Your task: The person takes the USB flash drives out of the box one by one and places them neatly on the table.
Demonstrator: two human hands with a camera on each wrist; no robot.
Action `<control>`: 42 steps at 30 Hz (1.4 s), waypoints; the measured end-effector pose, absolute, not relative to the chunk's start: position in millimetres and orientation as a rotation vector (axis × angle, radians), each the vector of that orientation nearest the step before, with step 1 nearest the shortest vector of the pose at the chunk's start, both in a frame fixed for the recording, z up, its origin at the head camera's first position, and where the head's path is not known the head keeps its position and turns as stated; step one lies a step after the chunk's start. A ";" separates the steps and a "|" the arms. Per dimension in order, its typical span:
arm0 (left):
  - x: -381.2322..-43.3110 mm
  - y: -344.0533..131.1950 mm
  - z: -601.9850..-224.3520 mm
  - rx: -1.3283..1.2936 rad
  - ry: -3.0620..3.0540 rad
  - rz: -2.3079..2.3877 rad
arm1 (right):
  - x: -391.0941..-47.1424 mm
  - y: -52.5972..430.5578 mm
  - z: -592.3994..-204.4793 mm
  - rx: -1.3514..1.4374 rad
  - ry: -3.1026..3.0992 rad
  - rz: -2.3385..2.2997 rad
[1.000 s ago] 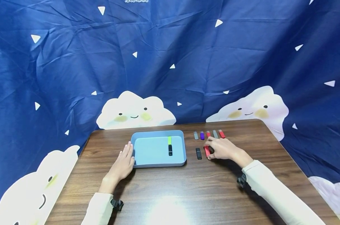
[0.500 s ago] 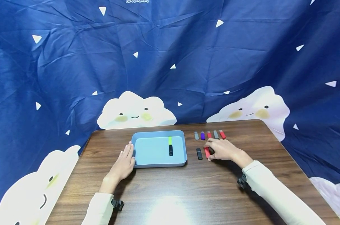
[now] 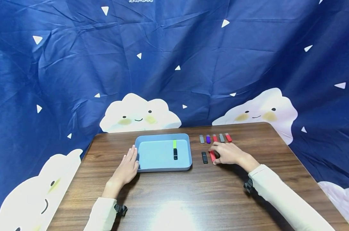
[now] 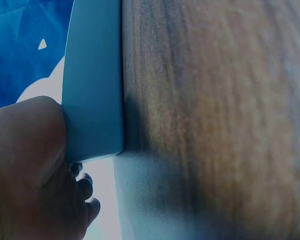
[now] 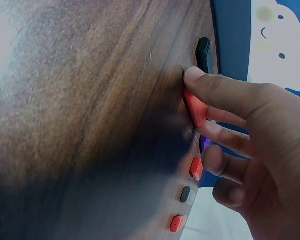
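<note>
My left hand (image 3: 126, 168) lies along the left side of a shallow light blue tray (image 3: 162, 169), fingers straight and touching its wall. The left wrist view shows the thumb against the tray's wall (image 4: 94, 90). Inside the tray, toward its right side, a lime green piece (image 3: 174, 144) and a black piece (image 3: 175, 154) lie end to end. My right hand (image 3: 227, 153) pinches a red USB stick (image 5: 195, 107) lengthwise between thumb and fingers, close over the table. Just left of it lies a black USB stick (image 3: 204, 158).
Behind the right hand, several USB sticks lie in a row: grey (image 3: 201, 139), purple (image 3: 208, 139), red (image 3: 214, 138), grey (image 3: 221, 138) and red (image 3: 228, 138). The wooden table (image 3: 162, 195) ends in front of a blue cloth backdrop (image 3: 162, 64).
Both hands stay almost where they were. The right hand keeps its pinch on the red USB stick, and the view shifts only slightly.
</note>
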State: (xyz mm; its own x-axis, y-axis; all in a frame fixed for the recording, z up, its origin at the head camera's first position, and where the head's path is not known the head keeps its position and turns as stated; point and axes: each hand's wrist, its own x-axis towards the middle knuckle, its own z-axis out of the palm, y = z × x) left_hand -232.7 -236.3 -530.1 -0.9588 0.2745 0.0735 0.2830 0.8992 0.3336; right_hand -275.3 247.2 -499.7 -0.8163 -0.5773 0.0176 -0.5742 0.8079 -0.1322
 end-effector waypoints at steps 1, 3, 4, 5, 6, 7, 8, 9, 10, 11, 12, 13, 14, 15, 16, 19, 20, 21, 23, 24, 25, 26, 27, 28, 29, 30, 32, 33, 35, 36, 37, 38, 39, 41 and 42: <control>-232.7 -236.5 -530.2 -0.446 -3.038 -0.539 | -275.4 247.1 -499.6 -0.947 2.968 -0.207; -232.7 -236.7 -530.2 -0.446 -3.039 -0.537 | -275.5 246.8 -499.1 -0.958 2.981 -0.212; -232.7 -236.8 -530.2 -0.446 -3.039 -0.536 | -275.6 246.5 -498.7 -0.964 2.990 -0.215; -232.8 -236.9 -530.2 -0.446 -3.038 -0.537 | -276.0 246.2 -498.2 -0.970 2.998 -0.222; -232.8 -236.9 -530.1 -0.445 -3.040 -0.533 | -276.2 245.5 -497.4 -0.979 3.007 -0.232; -232.9 -237.2 -530.1 -0.446 -3.039 -0.531 | -276.6 244.7 -496.3 -0.987 3.016 -0.242; -233.0 -237.3 -530.1 -0.447 -3.040 -0.529 | -276.9 243.7 -494.9 -0.991 3.023 -0.250; -233.1 -237.5 -530.2 -0.447 -3.040 -0.527 | -277.4 242.6 -493.1 -0.992 3.032 -0.254; -233.1 -237.6 -530.2 -0.447 -3.041 -0.525 | -278.1 241.5 -491.1 -0.993 3.037 -0.261; -233.1 -237.7 -530.2 -0.448 -3.042 -0.526 | -278.9 240.3 -489.0 -0.995 3.042 -0.265; -233.0 -237.8 -530.1 -0.447 -3.044 -0.527 | -279.4 239.0 -486.6 -0.997 3.053 -0.262; -232.9 -237.6 -529.9 -0.447 -3.044 -0.528 | -280.3 237.8 -484.4 -0.998 3.063 -0.257; -232.8 -237.3 -529.6 -0.448 -3.044 -0.532 | -281.2 236.4 -482.3 -0.998 3.073 -0.254; -232.8 -236.9 -529.4 -0.449 -3.043 -0.534 | -282.2 234.9 -480.3 -1.003 3.082 -0.256; -232.8 -236.8 -529.4 -0.449 -3.042 -0.534 | -283.2 233.1 -478.2 -1.004 3.090 -0.261; -233.2 -236.7 -530.1 -0.451 -3.041 -0.532 | -286.0 227.2 -472.4 -1.005 3.116 -0.284; -233.4 -236.8 -530.4 -0.450 -3.042 -0.535 | -287.0 225.1 -470.6 -1.006 3.122 -0.296; -233.7 -236.9 -530.6 -0.450 -3.044 -0.536 | -288.1 223.1 -468.9 -1.008 3.129 -0.304; -234.0 -236.9 -530.9 -0.448 -3.049 -0.543 | -290.1 219.2 -465.5 -1.009 3.140 -0.318; -234.5 -237.2 -532.4 -0.454 -3.040 -0.543 | -290.9 216.9 -463.6 -1.017 3.144 -0.322; -235.2 -237.9 -534.2 -0.461 -3.032 -0.547 | -291.7 214.7 -461.8 -1.028 3.146 -0.328; -235.2 -237.4 -533.9 -0.462 -3.034 -0.551 | -292.7 212.5 -460.2 -1.042 3.149 -0.331; -235.8 -237.8 -535.5 -0.468 -3.029 -0.549 | -293.7 210.1 -458.1 -1.054 3.148 -0.333; -236.3 -238.4 -537.0 -0.473 -3.026 -0.546 | -294.7 207.2 -456.2 -1.068 3.147 -0.340; -236.5 -238.6 -537.4 -0.477 -3.018 -0.558 | -295.9 204.0 -454.3 -1.084 3.147 -0.342; -236.4 -238.6 -537.5 -0.478 -3.012 -0.565 | -296.8 200.8 -452.2 -1.099 3.147 -0.347; -235.5 -238.0 -535.2 -0.483 -3.006 -0.590 | -299.2 194.6 -448.8 -1.121 3.149 -0.348; -235.3 -238.2 -535.3 -0.488 -2.998 -0.596 | -300.3 191.2 -446.8 -1.129 3.150 -0.349; -234.4 -237.0 -533.1 -0.490 -2.989 -0.614 | -302.3 184.4 -443.9 -1.145 3.156 -0.341; -234.4 -237.0 -533.3 -0.492 -2.990 -0.605 | -303.4 181.1 -442.6 -1.152 3.156 -0.338; -234.5 -237.5 -533.7 -0.497 -2.986 -0.605 | -304.5 177.8 -441.3 -1.161 3.154 -0.333; -234.4 -237.6 -533.6 -0.497 -2.989 -0.602 | -305.7 174.4 -440.2 -1.167 3.150 -0.331; -234.7 -237.6 -534.1 -0.495 -2.994 -0.593 | -306.9 171.0 -439.2 -1.170 3.145 -0.331; -235.0 -238.1 -534.7 -0.498 -2.992 -0.593 | -309.2 164.5 -437.6 -1.174 3.133 -0.317; -235.2 -238.5 -535.1 -0.499 -2.992 -0.593 | -310.5 161.5 -437.0 -1.175 3.128 -0.311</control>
